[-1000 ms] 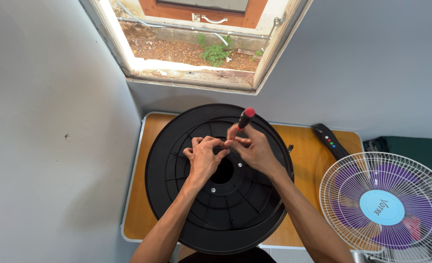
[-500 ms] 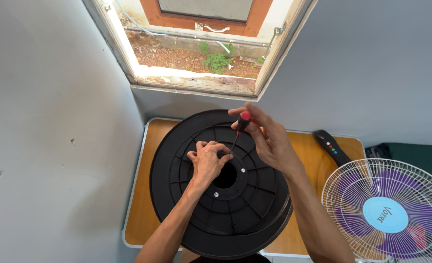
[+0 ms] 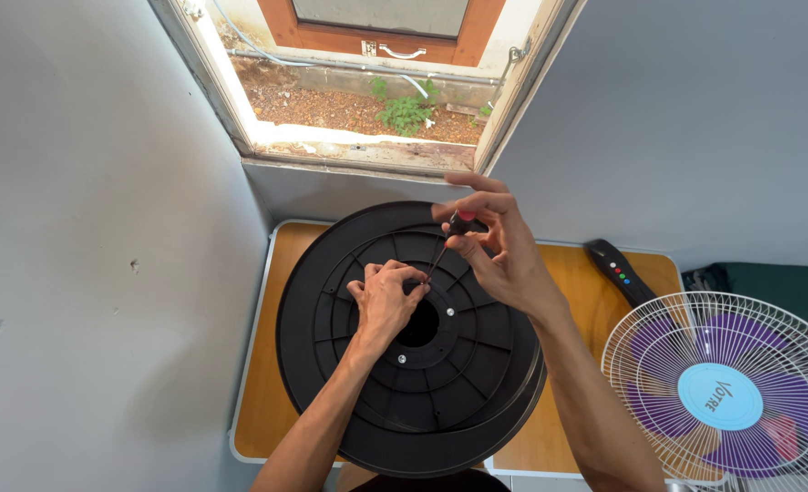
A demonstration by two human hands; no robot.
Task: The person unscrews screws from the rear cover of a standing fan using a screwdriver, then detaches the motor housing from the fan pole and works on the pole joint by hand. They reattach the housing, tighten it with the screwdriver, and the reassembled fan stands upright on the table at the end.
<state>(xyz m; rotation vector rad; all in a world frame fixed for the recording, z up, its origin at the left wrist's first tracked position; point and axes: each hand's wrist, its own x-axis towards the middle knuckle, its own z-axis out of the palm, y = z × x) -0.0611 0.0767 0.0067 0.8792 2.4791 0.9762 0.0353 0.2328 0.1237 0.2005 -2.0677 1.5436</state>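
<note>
A large round black plastic fan base [image 3: 440,401] with ribs and a centre hole lies upside down on a small wooden table [image 3: 281,364]. My left hand [image 3: 385,301] rests on the base beside the hole, its fingers pinched at a spot on the inner ring. My right hand [image 3: 495,251] is raised above the base's far edge and grips a screwdriver [image 3: 449,239] with a red and black handle. Its thin shaft slants down to my left fingertips.
A black remote control [image 3: 615,271] lies on the table's right side. A fan head with a white wire grille and purple blades [image 3: 741,392] sits at the lower right. Grey walls close in left and behind, with an open window [image 3: 376,100] above.
The view has shifted slightly. My right hand has moved the screwdriver a little up and right, and its tip now meets my left fingertips near the hole.
</note>
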